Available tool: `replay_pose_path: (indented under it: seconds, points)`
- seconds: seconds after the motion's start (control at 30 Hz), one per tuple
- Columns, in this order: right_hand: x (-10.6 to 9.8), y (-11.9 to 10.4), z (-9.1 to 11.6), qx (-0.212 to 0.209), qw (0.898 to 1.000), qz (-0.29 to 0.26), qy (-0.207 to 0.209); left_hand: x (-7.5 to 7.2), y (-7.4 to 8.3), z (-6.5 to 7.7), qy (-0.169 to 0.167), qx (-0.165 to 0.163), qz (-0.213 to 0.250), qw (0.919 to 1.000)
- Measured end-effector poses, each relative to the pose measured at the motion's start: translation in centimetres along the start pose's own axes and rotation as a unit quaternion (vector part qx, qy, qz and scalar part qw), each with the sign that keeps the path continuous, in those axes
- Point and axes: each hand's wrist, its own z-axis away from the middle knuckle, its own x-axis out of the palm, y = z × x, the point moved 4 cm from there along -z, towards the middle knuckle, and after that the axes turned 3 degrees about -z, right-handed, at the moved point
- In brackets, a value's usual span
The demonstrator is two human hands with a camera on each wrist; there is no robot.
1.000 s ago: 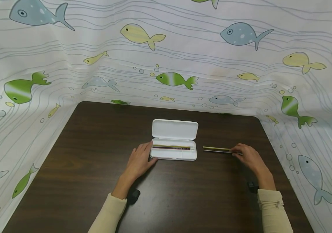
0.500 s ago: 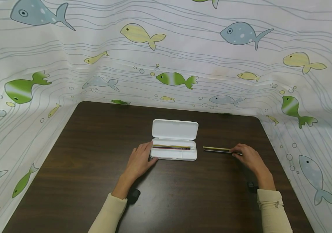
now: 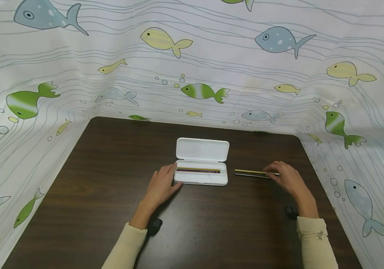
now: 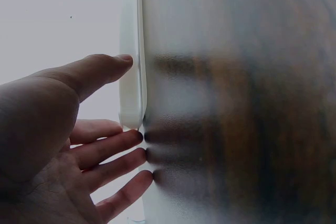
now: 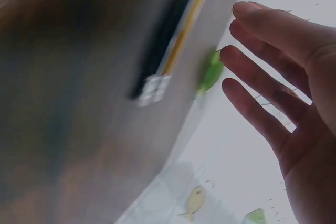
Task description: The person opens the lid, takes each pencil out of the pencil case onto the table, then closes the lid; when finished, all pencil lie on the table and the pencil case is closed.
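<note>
An open white pencil case [image 3: 200, 180] stands mid-table in the head view, its lid tipped back. Inside its tray lie a yellow-striped pencil and a dark reddish one [image 3: 198, 171], side by side. My left hand [image 3: 160, 186] rests at the case's left end, thumb by the front edge and fingers extended along the side; the left wrist view shows the thumb touching the case wall. Right of the case lie a yellow pencil [image 3: 250, 171] and a dark one [image 3: 250, 175]. Over their right ends hovers my right hand [image 3: 287, 179], fingers apart from them in the right wrist view.
The dark wooden table [image 3: 218, 231] carries the case and pencils. A white cloth with fish prints [image 3: 212, 63] rises behind the table and along both sides.
My right hand has let go of the pencils' right ends and risen slightly, its fingers spreading. The left hand and the case have not visibly moved.
</note>
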Motion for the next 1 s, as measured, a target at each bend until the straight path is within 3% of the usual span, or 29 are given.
replay_pose_path:
  seconds: [0.33, 0.7, 1.0]
  points:
    - [-0.8, -5.8, -4.2, -0.040, 0.999, -0.014, 0.014, -0.3, -0.1, 0.0, -0.003, -0.005, 0.000, 1.0000]
    - [3.2, -12.3, -8.2, -0.073, 0.995, -0.054, -0.029, 0.1, -0.3, 0.0, -0.021, -0.009, 0.006, 0.9997]
    - [5.4, -14.9, -9.8, -0.095, 0.991, -0.069, -0.068, 0.0, -0.3, 0.0, -0.013, -0.011, 0.002, 0.9999]
